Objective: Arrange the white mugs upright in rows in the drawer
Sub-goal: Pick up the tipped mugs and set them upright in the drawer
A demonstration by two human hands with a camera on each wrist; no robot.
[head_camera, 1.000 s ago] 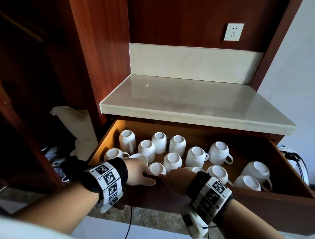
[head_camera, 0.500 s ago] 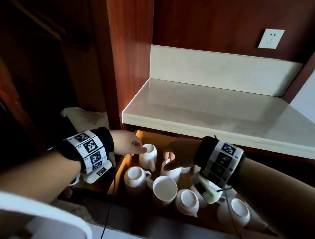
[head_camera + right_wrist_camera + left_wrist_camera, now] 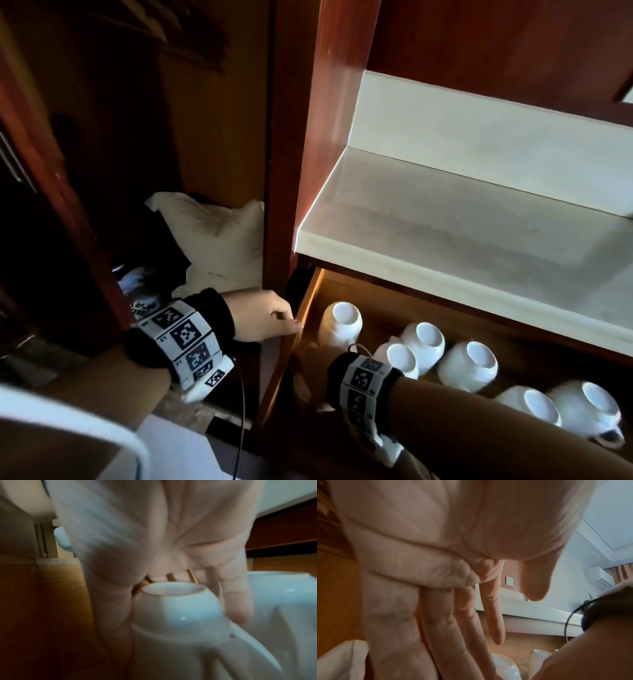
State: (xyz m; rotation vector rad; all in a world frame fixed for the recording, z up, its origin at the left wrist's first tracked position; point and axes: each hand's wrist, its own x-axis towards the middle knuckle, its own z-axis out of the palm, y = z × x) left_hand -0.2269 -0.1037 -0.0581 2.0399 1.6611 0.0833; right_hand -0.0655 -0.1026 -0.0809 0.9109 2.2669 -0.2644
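Note:
Several white mugs stand upright in the open wooden drawer point(image 3: 307, 301); one point(image 3: 342, 320) is at the back left and others point(image 3: 469, 363) sit to its right. My right hand point(image 3: 171, 561) reaches into the drawer's front left corner, where the head view shows only its wristband point(image 3: 363, 380). In the right wrist view its thumb lies on one side of a white mug point(image 3: 178, 612) and its fingers point(image 3: 240, 608) on the other. My left hand point(image 3: 270, 320) holds nothing, with a fingertip touching the drawer's left wall. Its fingers point(image 3: 462, 622) hang straight.
A pale stone countertop point(image 3: 445, 222) overhangs the back of the drawer. Left of the drawer a red-brown cabinet post point(image 3: 284, 171) stands beside a dark closet holding a white pillow point(image 3: 219, 233). Another mug point(image 3: 283, 595) sits close on the right of the held one.
My view has swung left and closer. My left hand has left the back-left mug for the drawer's side wall. My right hand has dropped to the drawer's front left.

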